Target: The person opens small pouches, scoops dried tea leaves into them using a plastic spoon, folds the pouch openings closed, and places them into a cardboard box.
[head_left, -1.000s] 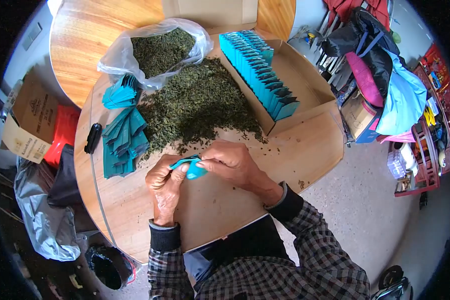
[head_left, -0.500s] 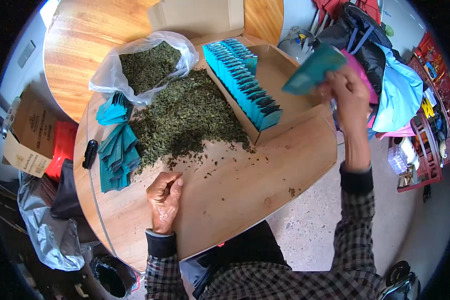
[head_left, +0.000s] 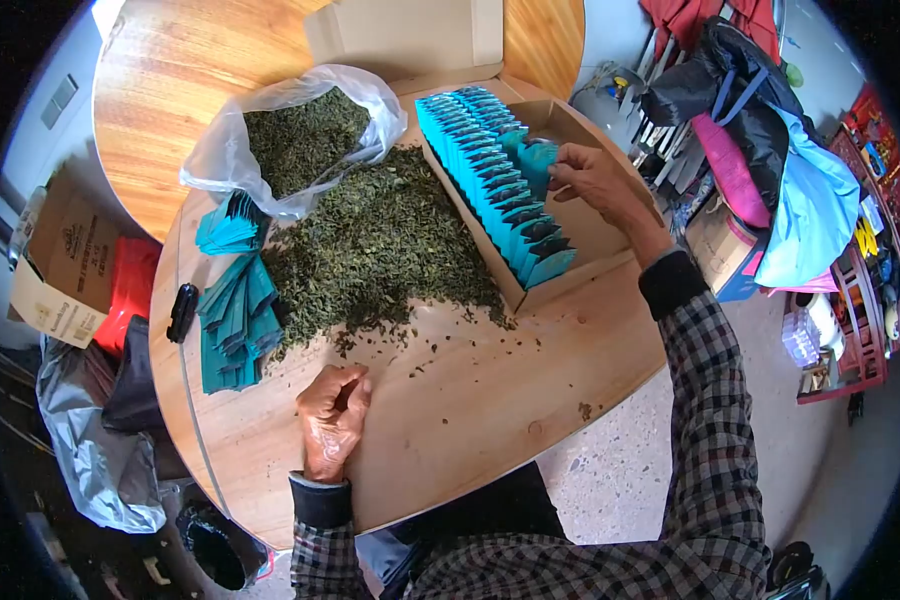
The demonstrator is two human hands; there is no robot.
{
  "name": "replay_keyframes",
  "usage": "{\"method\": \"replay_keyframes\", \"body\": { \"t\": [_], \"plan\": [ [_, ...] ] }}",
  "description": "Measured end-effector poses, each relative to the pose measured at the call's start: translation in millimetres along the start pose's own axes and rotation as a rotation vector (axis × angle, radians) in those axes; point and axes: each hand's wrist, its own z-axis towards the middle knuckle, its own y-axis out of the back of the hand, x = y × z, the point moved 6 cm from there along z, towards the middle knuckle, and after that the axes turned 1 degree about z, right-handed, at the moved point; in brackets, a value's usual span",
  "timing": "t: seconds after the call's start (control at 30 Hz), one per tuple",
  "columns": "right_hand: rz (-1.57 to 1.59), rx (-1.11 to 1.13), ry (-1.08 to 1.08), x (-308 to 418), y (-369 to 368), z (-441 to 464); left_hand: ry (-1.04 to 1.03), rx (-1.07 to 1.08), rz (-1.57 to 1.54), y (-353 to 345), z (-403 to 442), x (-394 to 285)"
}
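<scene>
My right hand (head_left: 602, 188) pinches a teal packet (head_left: 537, 165) by its edge. The packet stands inside the cardboard box (head_left: 598, 250), at the end of the shorter row. Beside it a longer row of upright teal packets (head_left: 490, 185) lines the box's left side. Curled into a loose fist, my left hand (head_left: 332, 415) rests on the table near the front edge of a heap of dried leaves (head_left: 380, 240). Nothing shows between its fingers.
A clear plastic bag (head_left: 210, 150) of dried leaves stands behind the heap. Stacks of flat teal packets (head_left: 232, 320) lie at the left, near a black marker-like object (head_left: 182, 312). The round wooden table's edge (head_left: 610, 392) curves in front. A carton (head_left: 65, 275) is at far left.
My right hand has moved left and down from the air beyond the box, bringing the teal packet into it. My left hand stays in place. The view has shifted slightly.
</scene>
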Motion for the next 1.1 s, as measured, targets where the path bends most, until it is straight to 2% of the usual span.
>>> {"method": "replay_keyframes", "body": {
  "t": [0.37,0.57,0.67,0.73,0.9,1.1],
  "plan": [
    [-0.023,0.011,-0.017,-1,-21,22,0.076,0.044,0.051,-3,2,-10],
    [-0.246,0.000,0.013,15,-28,12,0.071,0.047,0.040,-2,3,-16],
    [-0.355,0.012,0.078,20,-32,10,0.067,0.045,0.031,-1,3,-18],
    [-0.442,0.011,0.252,30,-39,8,0.068,0.048,0.037,-2,3,-18],
    [-0.426,0.006,0.229,36,-41,6,0.021,0.036,0.053,-1,4,-20],
    [-0.462,0.002,0.174,26,-31,8,0.058,0.045,0.040,-2,1,-12]
  ]
}}
